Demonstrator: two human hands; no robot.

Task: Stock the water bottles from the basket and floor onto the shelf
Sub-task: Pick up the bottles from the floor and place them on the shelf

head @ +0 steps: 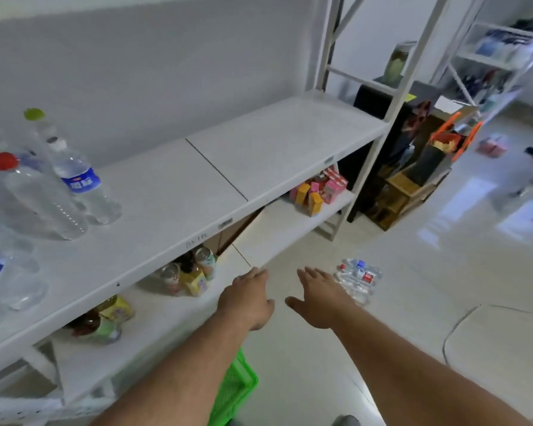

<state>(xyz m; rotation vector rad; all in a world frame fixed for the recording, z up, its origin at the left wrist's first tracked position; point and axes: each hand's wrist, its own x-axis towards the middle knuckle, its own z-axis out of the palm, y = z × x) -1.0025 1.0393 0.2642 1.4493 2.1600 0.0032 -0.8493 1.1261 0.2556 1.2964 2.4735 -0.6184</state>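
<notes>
Left hand (247, 299) and right hand (319, 298) spread, empty; floor bottles (358, 278) beside right; basket (233, 392) under left arm.

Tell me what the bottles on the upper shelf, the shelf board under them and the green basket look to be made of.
Bottles: clear plastic, glossy, see-through ribbed walls with coloured caps.
Shelf board: smooth white, matte with faint speckling; painted metal or laminate, cannot tell which.
Green basket: moulded plastic, bright and slightly shiny, with a slotted lattice wall.
</notes>
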